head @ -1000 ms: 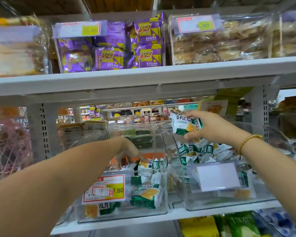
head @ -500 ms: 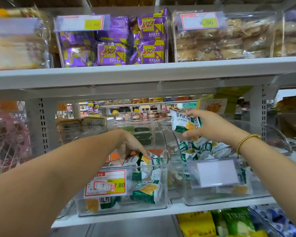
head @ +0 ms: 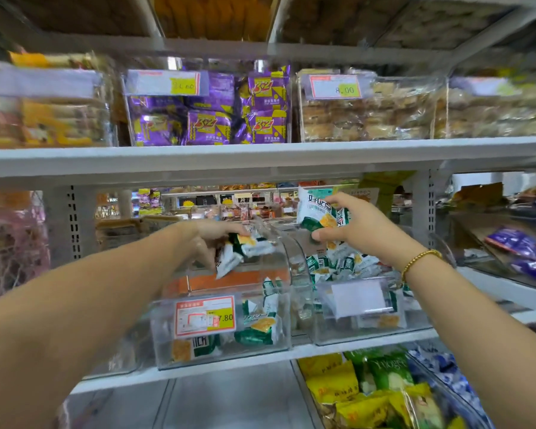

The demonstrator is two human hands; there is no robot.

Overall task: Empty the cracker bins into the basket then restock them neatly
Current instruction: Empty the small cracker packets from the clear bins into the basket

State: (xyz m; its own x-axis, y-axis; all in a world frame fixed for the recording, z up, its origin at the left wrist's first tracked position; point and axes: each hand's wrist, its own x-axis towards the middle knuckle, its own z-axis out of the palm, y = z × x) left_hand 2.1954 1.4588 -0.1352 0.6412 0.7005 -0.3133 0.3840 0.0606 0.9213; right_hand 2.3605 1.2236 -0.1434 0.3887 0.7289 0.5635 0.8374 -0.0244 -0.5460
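Since the earlier frame the left hand [head: 211,243] has come up out of the left bin [head: 164,339] with a loose bunch of cracker packets [head: 251,247], where it was reaching down among them. The right hand [head: 356,230] has barely shifted.

Nearest, below both wrists, yellow snack bags [head: 338,382] lie on the lower shelf. Just under the left fingers [head: 226,231] the left bin looks nearly emptied — a few packets remain behind its price tag [head: 205,317]. Under the right fingers [head: 338,201] the right bin [head: 369,334] holds a fuller heap. The left fingers are curled round several packets, one or two dangling loose. The right thumb and fingers clamp a green-and-white packet [head: 313,205] across its lower half. Beyond and above the fingers, purple packs [head: 211,119] sit on the upper shelf [head: 260,156]. No basket is in view.

These packets look very light, with slick, crinkly film and brittle crackers inside. A handful will likely slide apart, so the dangling ones may drop. Probably the safest hold is flat across the body or by a crimped end — firm, without crushing.
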